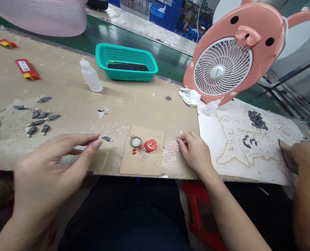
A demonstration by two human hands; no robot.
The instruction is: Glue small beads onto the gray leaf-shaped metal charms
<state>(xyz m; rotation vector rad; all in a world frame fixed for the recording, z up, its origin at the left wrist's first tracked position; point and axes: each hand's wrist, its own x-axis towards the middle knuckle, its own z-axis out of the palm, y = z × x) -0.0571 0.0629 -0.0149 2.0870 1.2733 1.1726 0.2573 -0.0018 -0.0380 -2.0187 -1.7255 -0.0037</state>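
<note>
Your left hand [49, 167] hovers, loosely parted, near a grey piece [107, 138]; your right hand [196, 152] is pinched at the bead pile [172, 150], beside the cardboard [141, 166] on the tabletop [141, 108] — whether it grips any, I can't tell.

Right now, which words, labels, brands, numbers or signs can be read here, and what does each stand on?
No text is readable.
Fan hub: small printed mark, too blurred.
Two red packets: white labels, too small.
Map-printed sheet: faint lettering, too blurred.
</note>
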